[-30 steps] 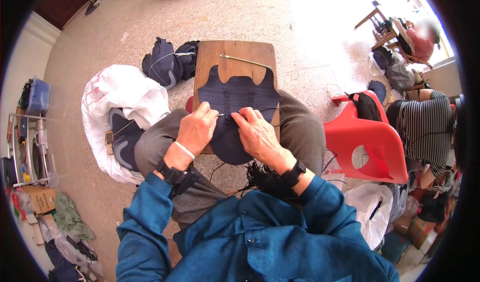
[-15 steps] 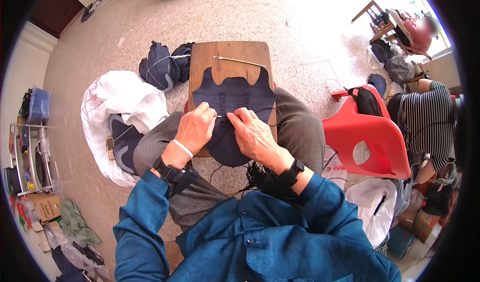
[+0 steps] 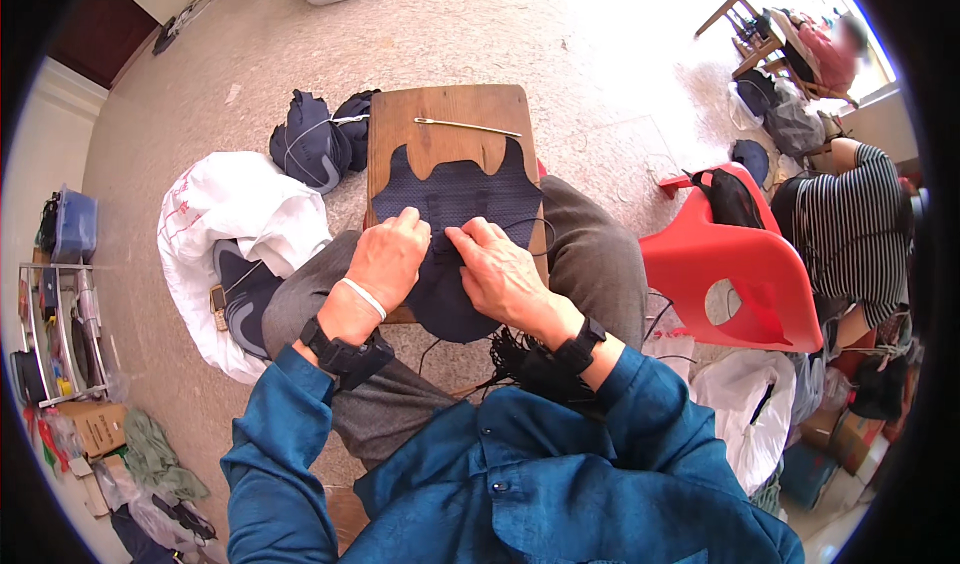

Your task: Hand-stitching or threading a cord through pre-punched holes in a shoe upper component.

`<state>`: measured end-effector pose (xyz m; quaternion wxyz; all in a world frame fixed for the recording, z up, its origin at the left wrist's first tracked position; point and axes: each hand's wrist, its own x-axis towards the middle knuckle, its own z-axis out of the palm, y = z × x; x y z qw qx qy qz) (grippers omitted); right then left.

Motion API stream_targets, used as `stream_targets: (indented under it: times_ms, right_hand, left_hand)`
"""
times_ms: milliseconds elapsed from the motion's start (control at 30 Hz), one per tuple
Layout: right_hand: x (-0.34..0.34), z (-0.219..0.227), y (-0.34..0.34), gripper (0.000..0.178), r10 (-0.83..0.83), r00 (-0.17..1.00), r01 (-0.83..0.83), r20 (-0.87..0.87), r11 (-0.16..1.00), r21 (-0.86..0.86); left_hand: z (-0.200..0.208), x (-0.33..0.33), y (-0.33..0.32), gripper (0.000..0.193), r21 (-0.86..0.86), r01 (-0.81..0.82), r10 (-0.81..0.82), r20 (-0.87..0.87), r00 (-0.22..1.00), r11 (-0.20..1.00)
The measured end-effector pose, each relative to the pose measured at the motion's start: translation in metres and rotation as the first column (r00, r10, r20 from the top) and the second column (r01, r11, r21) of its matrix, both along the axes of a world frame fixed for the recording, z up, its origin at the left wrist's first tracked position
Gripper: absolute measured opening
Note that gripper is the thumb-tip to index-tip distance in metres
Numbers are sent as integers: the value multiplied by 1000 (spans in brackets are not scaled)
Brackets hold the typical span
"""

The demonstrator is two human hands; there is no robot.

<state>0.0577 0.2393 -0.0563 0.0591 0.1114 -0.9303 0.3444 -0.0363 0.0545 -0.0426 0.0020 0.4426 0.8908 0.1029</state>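
Note:
A flat navy fabric shoe upper (image 3: 455,186) lies over a wooden stool (image 3: 450,104) between my knees, its rounded end hanging past the near edge. My left hand (image 3: 388,257) is closed in a pinch over the left middle of the upper; what its fingertips hold is hidden. Right beside it, my right hand (image 3: 500,272) pinches the upper near its centre strip. A thin black cord (image 3: 549,232) loops out to the right of that hand. Across the far part of the stool lies a long metal needle (image 3: 465,125), touched by neither hand.
Tied navy bundles (image 3: 312,144) sit on the floor left of the stool, with a white sack (image 3: 235,189) holding more navy pieces nearer me. To the right stands a red plastic chair (image 3: 745,269) with a black item on it. Beyond are a person in stripes (image 3: 852,234) and another seated person.
Both hands have drawn closer together over the upper. A pale tip that showed between them is now hidden. The whole view has shifted slightly.

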Motion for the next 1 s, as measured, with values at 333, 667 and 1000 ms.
stream_targets:
  times_ms: [333,667,1000]
  right_hand:
    - [1,0,-4,50,-15,999,16,-30,999,32]
    - [0,-11,1,41,-53,997,51,-60,998,-41]
    - [-12,-19,1,27,-91,991,72,-100,982,-173]
  left_hand:
    - [-10,-6,0,7,343,-119,13,297,955,932]
    - [-17,3,-12,9,361,-202,158,148,976,910]
    - [-26,4,-6,9,479,-284,227,176,958,831]
